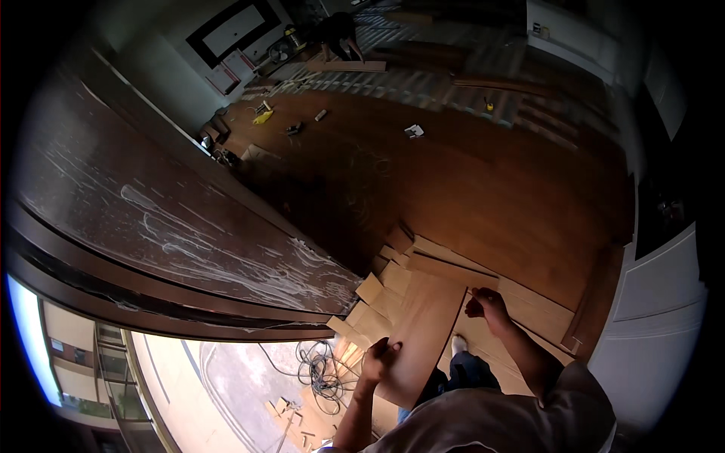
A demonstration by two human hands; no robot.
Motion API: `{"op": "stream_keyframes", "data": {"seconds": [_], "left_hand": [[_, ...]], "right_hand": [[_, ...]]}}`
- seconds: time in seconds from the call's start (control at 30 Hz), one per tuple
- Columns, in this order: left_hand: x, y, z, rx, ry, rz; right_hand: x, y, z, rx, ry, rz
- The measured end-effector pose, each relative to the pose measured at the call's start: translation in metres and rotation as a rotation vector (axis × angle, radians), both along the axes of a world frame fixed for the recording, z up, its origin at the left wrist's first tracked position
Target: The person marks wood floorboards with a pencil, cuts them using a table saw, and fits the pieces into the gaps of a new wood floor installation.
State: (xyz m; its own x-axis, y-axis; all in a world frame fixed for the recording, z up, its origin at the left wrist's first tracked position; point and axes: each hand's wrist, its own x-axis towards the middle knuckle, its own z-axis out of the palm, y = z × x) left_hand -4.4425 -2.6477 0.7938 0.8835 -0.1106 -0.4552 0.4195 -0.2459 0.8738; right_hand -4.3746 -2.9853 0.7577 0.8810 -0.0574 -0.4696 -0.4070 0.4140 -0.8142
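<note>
A wide light-brown wooden board (423, 325) lies slanted in front of my body, its far end near a stack of cardboard and planks. My left hand (377, 361) is closed at the board's left edge, thumb on top; the fingers beneath are hidden. Beside the far right corner of the board is my right hand (487, 306), fingers curled together. Whether something small sits in that pinch is too dark to tell. Under and beyond the board lie flat cardboard pieces (377, 291) and a long plank (453, 269).
A large dark panel (174, 211) with whitish smears stands at left. A tangled black cable (325, 377) and wood offcuts (283, 408) lie lower left. Brown flooring (483, 189) stretches ahead, with a white item (414, 131) on it. Far off, another person (340, 34) bends over a plank (347, 66).
</note>
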Motion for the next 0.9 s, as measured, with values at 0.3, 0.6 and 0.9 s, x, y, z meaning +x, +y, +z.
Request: {"op": "stream_keyframes", "data": {"seconds": [0.3,0.6,0.9], "left_hand": [[0.143,0.057,-0.034,-0.196,0.117,0.230],[0.375,0.058,-0.062,-0.249,0.096,0.197],[0.604,0.025,-0.037,-0.182,0.149,0.168]], "right_hand": [[0.091,-0.062,-0.122,-0.562,0.187,0.312],[0.086,-0.099,-0.222,-0.428,0.785,0.308],[0.280,-0.093,-0.209,-0.440,0.664,0.165]]}}
